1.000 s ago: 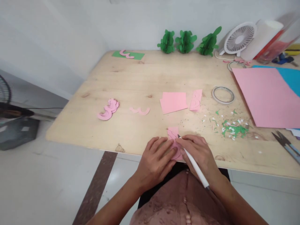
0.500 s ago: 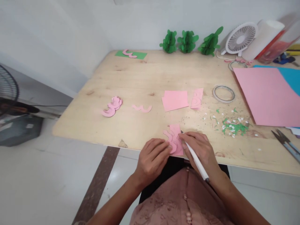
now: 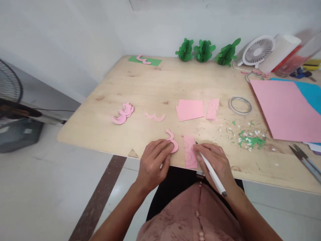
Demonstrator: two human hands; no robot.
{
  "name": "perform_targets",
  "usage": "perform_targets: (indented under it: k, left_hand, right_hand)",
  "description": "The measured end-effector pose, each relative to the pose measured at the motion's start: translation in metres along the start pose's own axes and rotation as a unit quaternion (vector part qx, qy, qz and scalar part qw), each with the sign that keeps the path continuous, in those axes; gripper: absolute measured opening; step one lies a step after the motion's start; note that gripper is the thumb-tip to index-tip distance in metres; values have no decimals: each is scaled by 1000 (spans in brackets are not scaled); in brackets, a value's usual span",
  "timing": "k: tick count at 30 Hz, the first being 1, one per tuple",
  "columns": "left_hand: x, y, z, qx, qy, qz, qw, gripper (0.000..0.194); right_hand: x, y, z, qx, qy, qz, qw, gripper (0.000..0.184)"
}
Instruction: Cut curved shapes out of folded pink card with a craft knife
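Note:
My left hand (image 3: 155,161) pinches a wavy pink paper cutout (image 3: 173,144) at the table's front edge. To its right lies a pink paper strip (image 3: 190,157) with curved pencil-like outlines drawn on it. My right hand (image 3: 215,160) grips a white pen (image 3: 212,174), its dark tip close to the strip's right side. Farther left sit a pile of wavy pink cutouts (image 3: 122,114) and a single thin wavy cutout (image 3: 155,116). Beyond the strip are pink paper rectangles (image 3: 190,109) and a second marked pink strip (image 3: 212,108).
Green and white paper scraps (image 3: 250,140), a tape roll (image 3: 240,105), scissors (image 3: 304,162) and large pink sheets (image 3: 288,108) occupy the right side. Green paper trees (image 3: 204,51) and a small white fan (image 3: 259,50) stand along the wall. A green strip (image 3: 155,62) lies at the back left.
My left hand has moved left with the wavy cutout, off the pink strip, so the drawn curves on the strip now show. My right hand still holds the pen beside the strip.

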State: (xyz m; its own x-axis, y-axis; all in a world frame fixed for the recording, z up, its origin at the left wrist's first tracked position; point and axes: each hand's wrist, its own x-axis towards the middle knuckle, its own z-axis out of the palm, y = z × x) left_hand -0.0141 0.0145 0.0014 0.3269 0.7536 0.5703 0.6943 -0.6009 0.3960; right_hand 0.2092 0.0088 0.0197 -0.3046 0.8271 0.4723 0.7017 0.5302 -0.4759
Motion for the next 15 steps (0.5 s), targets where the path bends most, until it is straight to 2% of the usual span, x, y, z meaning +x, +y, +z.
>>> perform_targets:
  k: [4,8,11,15]
  left_hand:
    - [3,9,1,-20,1,9,1000,34]
    - [11,19,7,-19,-26,32,999,27]
    - [17,21,12,-13,-56,46,997,24]
    - [18,19,17,-15,-69,53,996,21]
  right_hand:
    - [0,0,0,-2,-1,2,1000,25]
    - [2,-1,0,3,-3,11,1000,25]
    - [3,-1,-1,10,-5,19,1000,27]
    - [1,-1,-1,18,-10,31,999,28]
